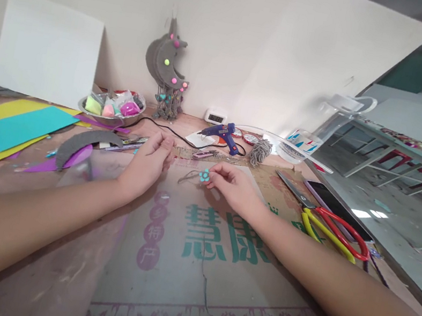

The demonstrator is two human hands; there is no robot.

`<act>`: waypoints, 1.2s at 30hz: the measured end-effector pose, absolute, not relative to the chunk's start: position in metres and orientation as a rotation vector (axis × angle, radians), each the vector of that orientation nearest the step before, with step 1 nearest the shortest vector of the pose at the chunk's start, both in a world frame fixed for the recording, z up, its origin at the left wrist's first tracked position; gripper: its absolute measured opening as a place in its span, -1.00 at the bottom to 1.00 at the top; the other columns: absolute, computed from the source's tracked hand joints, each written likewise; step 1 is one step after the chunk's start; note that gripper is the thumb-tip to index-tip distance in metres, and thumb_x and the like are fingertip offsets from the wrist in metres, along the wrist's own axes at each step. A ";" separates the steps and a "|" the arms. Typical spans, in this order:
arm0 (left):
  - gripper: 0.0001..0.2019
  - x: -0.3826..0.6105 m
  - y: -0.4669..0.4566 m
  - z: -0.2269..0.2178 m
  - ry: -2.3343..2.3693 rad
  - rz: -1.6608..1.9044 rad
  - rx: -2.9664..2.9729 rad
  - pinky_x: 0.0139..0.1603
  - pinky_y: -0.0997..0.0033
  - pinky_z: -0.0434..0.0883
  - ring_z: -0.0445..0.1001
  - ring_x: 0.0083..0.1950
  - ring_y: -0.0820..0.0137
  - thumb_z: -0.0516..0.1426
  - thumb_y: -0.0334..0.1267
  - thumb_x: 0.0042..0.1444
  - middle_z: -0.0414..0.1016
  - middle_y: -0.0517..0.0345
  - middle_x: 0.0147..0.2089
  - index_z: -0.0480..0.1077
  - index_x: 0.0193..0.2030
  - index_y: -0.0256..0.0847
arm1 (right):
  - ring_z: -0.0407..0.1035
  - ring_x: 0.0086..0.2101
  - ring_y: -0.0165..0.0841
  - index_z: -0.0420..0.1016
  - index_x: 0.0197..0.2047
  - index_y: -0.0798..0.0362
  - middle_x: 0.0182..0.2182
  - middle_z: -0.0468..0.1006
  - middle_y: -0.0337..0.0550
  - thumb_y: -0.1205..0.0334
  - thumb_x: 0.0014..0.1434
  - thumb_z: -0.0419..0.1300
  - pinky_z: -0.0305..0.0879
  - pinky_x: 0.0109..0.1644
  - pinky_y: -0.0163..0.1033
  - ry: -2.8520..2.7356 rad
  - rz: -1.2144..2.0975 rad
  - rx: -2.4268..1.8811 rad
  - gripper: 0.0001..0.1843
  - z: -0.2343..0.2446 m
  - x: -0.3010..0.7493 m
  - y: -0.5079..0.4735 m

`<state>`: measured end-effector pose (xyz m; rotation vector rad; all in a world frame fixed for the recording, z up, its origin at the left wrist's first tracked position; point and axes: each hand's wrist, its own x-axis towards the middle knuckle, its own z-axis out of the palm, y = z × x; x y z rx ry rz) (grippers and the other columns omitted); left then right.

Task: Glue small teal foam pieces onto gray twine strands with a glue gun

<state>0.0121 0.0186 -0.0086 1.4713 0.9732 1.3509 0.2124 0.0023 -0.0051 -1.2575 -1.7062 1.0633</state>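
Observation:
Between the thumb and fingertips of my right hand (232,186) is a small turquoise flower (204,175). A thin grey string (188,177) trails from the flower toward the left. My left hand (152,161) is closed just left of it, fingers curled and thumb pressed to them; whatever it may hold is hidden. Both hands are over a printed cardboard sheet (168,281). Beyond them lie a small pink cutter (202,155) and a blue glue gun (223,135). A grey felt crescent (85,144) lies left of my left hand.
Large scissors (330,222) and a phone (339,208) lie at right. Grey yarn (260,152), a plastic jug (313,132) and a digital clock (216,116) stand behind. A bowl (110,117) holds coloured clay packets. Coloured sheets (15,129) lie left; a moon ornament (166,63) hangs behind.

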 end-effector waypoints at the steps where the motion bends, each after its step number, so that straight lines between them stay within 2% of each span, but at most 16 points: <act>1: -0.71 0.012 0.019 -0.009 0.970 1.331 1.460 -0.62 0.53 0.10 0.01 -0.62 0.54 -0.07 -0.05 0.19 -0.03 0.35 -0.60 0.05 -0.46 -0.15 | 0.37 -0.45 -0.43 0.34 -0.39 0.09 -0.50 0.43 -0.24 0.15 0.03 0.16 0.33 -0.29 -0.27 -1.604 1.131 -1.231 -0.83 -0.004 0.218 0.007; 3: -0.72 0.012 0.018 -0.010 0.974 1.285 1.444 -0.65 0.52 0.06 -0.04 -0.64 0.54 -0.09 -0.03 0.19 -0.05 0.35 -0.60 0.06 -0.45 -0.14 | 0.40 -0.46 -0.42 0.31 -0.39 0.08 -0.50 0.43 -0.25 0.13 -0.01 0.20 0.36 -0.31 -0.25 -1.391 1.179 -1.172 -0.79 -0.001 0.231 0.017; 6: -0.68 0.012 0.017 -0.010 0.994 1.257 1.445 -0.66 0.50 0.04 -0.07 -0.66 0.55 -0.11 -0.06 0.20 -0.08 0.34 -0.62 0.02 -0.52 -0.16 | 0.38 -0.50 -0.46 0.28 -0.41 0.07 -0.48 0.44 -0.25 0.14 -0.03 0.22 0.35 -0.36 -0.30 -1.202 1.076 -1.099 -0.78 0.005 0.246 0.027; 9: -0.70 0.012 0.016 -0.011 1.082 1.233 1.582 -0.60 0.49 0.15 0.10 -0.60 0.52 -0.08 -0.12 0.18 0.05 0.29 -0.60 0.09 -0.54 -0.18 | 0.36 -0.50 -0.46 0.30 -0.41 0.07 -0.51 0.42 -0.26 0.15 0.01 0.21 0.33 -0.39 -0.32 -1.291 1.054 -1.062 -0.81 0.009 0.244 0.021; 11: -0.84 0.013 0.015 -0.011 1.115 1.186 1.715 -0.50 0.48 0.26 0.27 -0.49 0.48 -0.03 -0.18 0.15 0.26 0.23 -0.49 0.27 -0.35 -0.18 | 0.36 -0.50 -0.45 0.32 -0.39 0.08 -0.54 0.41 -0.27 0.15 0.05 0.19 0.33 -0.37 -0.30 -1.466 1.078 -1.049 -0.82 0.010 0.234 0.010; 12: -0.84 0.013 0.014 -0.011 1.108 1.148 1.770 -0.43 0.46 0.31 0.33 -0.42 0.45 -0.02 -0.22 0.14 0.34 0.20 -0.40 0.31 -0.19 -0.16 | 0.36 -0.49 -0.45 0.32 -0.38 0.08 -0.54 0.41 -0.27 0.14 0.07 0.18 0.33 -0.35 -0.29 -1.544 1.091 -1.040 -0.82 0.010 0.229 0.003; 14: -0.68 0.014 0.012 -0.010 1.060 1.058 1.863 -0.27 0.40 0.36 0.40 -0.28 0.41 -0.04 -0.28 0.14 0.42 0.14 -0.26 0.26 0.05 -0.12 | 0.34 -0.49 -0.45 0.31 -0.37 0.06 -0.52 0.41 -0.26 0.14 0.11 0.14 0.32 -0.34 -0.27 -1.643 1.129 -1.003 -0.83 0.011 0.219 -0.009; 18: -0.63 0.016 0.006 -0.004 0.995 0.944 2.051 0.03 0.28 0.30 0.37 -0.03 0.35 -0.09 -0.32 0.17 0.42 0.07 -0.03 0.27 0.10 -0.13 | 0.32 -0.46 -0.44 0.28 -0.35 0.05 -0.42 0.42 -0.21 0.13 0.17 0.07 0.30 -0.34 -0.27 -1.726 1.193 -0.919 -0.83 0.012 0.214 -0.024; 23: -0.61 0.017 0.004 -0.009 0.976 0.954 2.249 0.16 0.25 0.20 0.27 0.15 0.31 -0.04 -0.29 0.17 0.32 0.06 0.16 0.22 0.15 -0.12 | 0.25 -0.46 -0.46 0.30 -0.35 0.06 -0.43 0.38 -0.21 0.18 0.16 0.06 0.24 -0.38 -0.32 -1.960 1.184 -0.974 -0.86 0.010 0.212 -0.032; 24: -0.60 0.017 0.005 -0.011 0.972 0.959 2.282 0.14 0.26 0.21 0.28 0.14 0.32 -0.02 -0.30 0.16 0.33 0.06 0.15 0.21 0.16 -0.13 | 0.24 -0.47 -0.46 0.30 -0.36 0.06 -0.45 0.37 -0.22 0.19 0.16 0.05 0.23 -0.39 -0.33 -1.999 1.186 -0.978 -0.87 0.009 0.211 -0.034; 26: -0.64 0.017 0.006 -0.013 0.973 0.940 2.337 0.05 0.30 0.27 0.38 0.01 0.34 -0.02 -0.30 0.15 0.44 0.07 0.01 0.26 0.11 -0.15 | 0.23 -0.47 -0.47 0.31 -0.36 0.06 -0.48 0.34 -0.24 0.21 0.16 0.05 0.21 -0.40 -0.34 -2.022 1.202 -0.972 -0.88 0.007 0.209 -0.035; 28: -0.75 0.017 0.007 -0.012 0.986 0.873 2.377 -0.14 0.35 0.32 0.43 -0.21 0.36 -0.05 -0.25 0.17 0.50 0.14 -0.25 0.40 -0.11 -0.17 | 0.24 -0.48 -0.46 0.30 -0.37 0.06 -0.48 0.35 -0.24 0.21 0.15 0.05 0.22 -0.38 -0.32 -1.942 1.218 -0.972 -0.88 0.006 0.209 -0.032; 30: -0.72 0.018 0.006 -0.009 1.014 0.821 2.374 -0.29 0.40 0.29 0.40 -0.35 0.38 -0.09 -0.20 0.20 0.44 0.19 -0.44 0.40 -0.36 -0.18 | 0.27 -0.48 -0.44 0.27 -0.37 0.05 -0.47 0.39 -0.22 0.21 0.14 0.06 0.24 -0.37 -0.29 -1.777 1.204 -0.958 -0.89 0.008 0.214 -0.024; 32: -0.67 0.017 0.005 -0.006 1.080 0.841 2.300 -0.36 0.41 0.25 0.37 -0.38 0.37 -0.12 -0.16 0.21 0.39 0.21 -0.48 0.34 -0.45 -0.18 | 0.28 -0.49 -0.44 0.23 -0.38 0.03 -0.44 0.41 -0.22 0.22 0.12 0.05 0.24 -0.40 -0.29 -1.567 1.147 -0.917 -0.91 0.011 0.222 -0.012; 36: -0.67 0.015 0.005 -0.005 1.192 0.909 2.088 -0.40 0.42 0.21 0.30 -0.45 0.40 -0.15 -0.09 0.23 0.28 0.26 -0.53 0.29 -0.42 -0.16 | 0.25 -0.55 -0.49 0.20 -0.41 0.03 -0.41 0.39 -0.24 0.28 0.06 0.04 0.19 -0.47 -0.33 -1.216 1.045 -0.875 -0.95 0.022 0.246 0.015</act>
